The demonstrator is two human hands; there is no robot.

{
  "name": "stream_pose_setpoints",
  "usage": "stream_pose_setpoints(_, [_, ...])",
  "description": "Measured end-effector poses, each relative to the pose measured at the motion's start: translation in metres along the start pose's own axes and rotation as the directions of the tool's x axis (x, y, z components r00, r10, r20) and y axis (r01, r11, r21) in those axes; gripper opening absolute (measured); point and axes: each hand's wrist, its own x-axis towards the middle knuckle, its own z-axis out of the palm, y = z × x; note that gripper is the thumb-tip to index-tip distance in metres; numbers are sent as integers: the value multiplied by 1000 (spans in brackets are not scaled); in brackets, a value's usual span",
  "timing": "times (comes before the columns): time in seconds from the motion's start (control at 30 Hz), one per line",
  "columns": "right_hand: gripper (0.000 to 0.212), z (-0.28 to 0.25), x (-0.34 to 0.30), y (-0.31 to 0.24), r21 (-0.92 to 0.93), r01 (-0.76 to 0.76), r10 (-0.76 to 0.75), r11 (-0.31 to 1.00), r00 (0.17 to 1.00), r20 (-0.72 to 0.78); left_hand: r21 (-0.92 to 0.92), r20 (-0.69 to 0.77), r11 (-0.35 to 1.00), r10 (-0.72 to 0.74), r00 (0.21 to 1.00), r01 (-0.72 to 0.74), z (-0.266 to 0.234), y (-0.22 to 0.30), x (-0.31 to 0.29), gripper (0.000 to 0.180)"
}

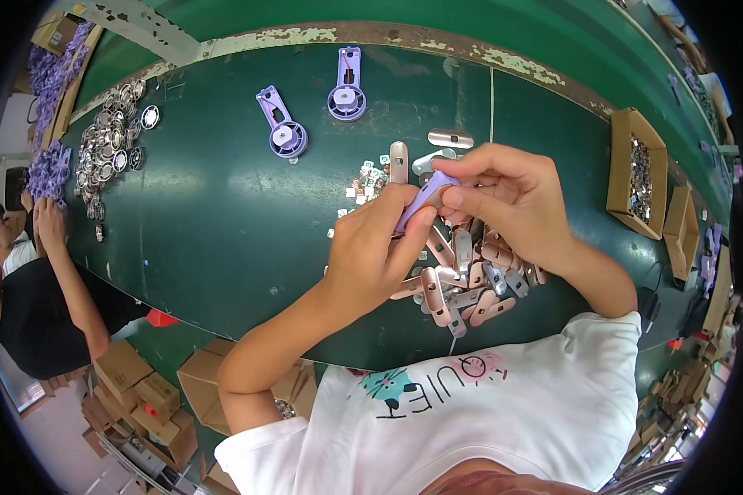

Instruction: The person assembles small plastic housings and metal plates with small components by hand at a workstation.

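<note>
Both hands hold one purple plastic part (419, 203), long and narrow, like the handles of the fan bodies on the table. My left hand (362, 246) grips its lower end between thumb and fingers. My right hand (516, 196) pinches the upper end, with its thumb against the side; part of the piece is hidden by the fingers. Beneath and beside the hands lies a pile of oblong rose-gold and silver cover plates (435, 295). One plate (399, 162) lies just beyond my left hand, and another plate (451, 139) farther off. Small whitish square pieces (366, 183) are scattered beside them.
Two purple fan bodies (347, 101) (287, 139) with motors lie at the far side of the green table (215, 223). Silver rings (107, 157) are heaped left, near a co-worker's hands (48, 219) and purple parts (49, 169). A cardboard box (636, 173) stands right.
</note>
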Motion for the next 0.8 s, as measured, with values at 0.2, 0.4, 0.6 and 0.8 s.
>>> stream_pose_setpoints(0.2, [25, 5, -1, 0, -101, -16, 9, 995, 998, -69, 86, -33, 995, 46, 998, -43, 0, -1, 0, 11])
stream_pose_setpoints(0.4, [17, 4, 4, 10, -50, 17, -21, 999, 997, -72, 113, -30, 994, 8, 1000, -4, 2, -2, 3, 13])
stream_pose_setpoints(0.6, [14, 2, 8, 15, -7, -28, 27, 1000, 997, -75, 133, -70, 991, -2, 998, 12, 7, -3, 2, 13])
stream_pose_setpoints(0.8, [19, -7, 15, 12, -21, -64, 63, 998, 998, -28, -11, -1, 983, -185, 983, 185, 4, 1, 4, 14])
